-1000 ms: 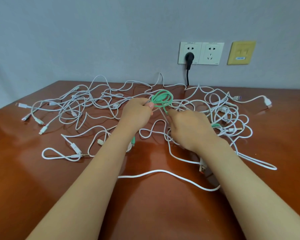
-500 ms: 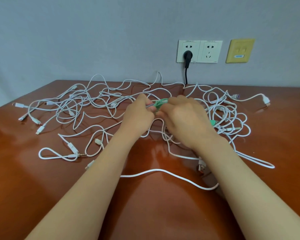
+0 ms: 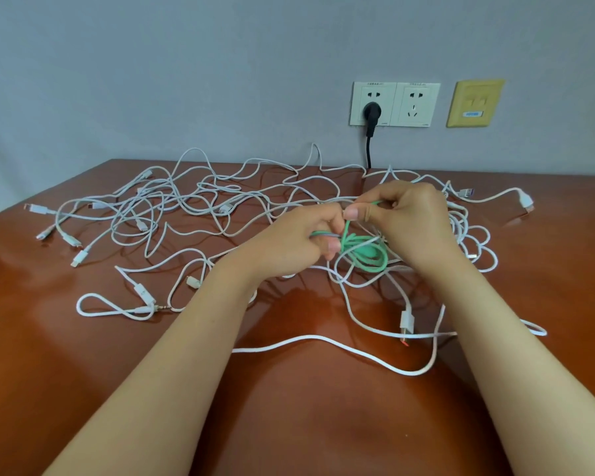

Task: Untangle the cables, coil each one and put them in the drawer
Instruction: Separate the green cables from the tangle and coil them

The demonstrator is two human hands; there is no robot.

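A green cable (image 3: 364,255) hangs in a small coil between my two hands, just above the brown table (image 3: 289,407). My left hand (image 3: 289,245) grips the coil's left side with closed fingers. My right hand (image 3: 409,221) pinches the green strand's upper end between thumb and fingers, a little higher and to the right. Several white cables (image 3: 172,214) lie tangled across the table behind and around both hands. One white strand threads through the green coil. No drawer is in view.
A long white cable (image 3: 323,340) loops across the table in front of my forearms, with a white USB plug (image 3: 407,321) beside it. A black plug (image 3: 371,113) sits in the wall socket behind the table. A yellow wall plate (image 3: 474,103) is further right.
The green coil has come down and toward me, from in front of my hands to hanging between them. My right hand has risen and pulled the green strand's end upward.
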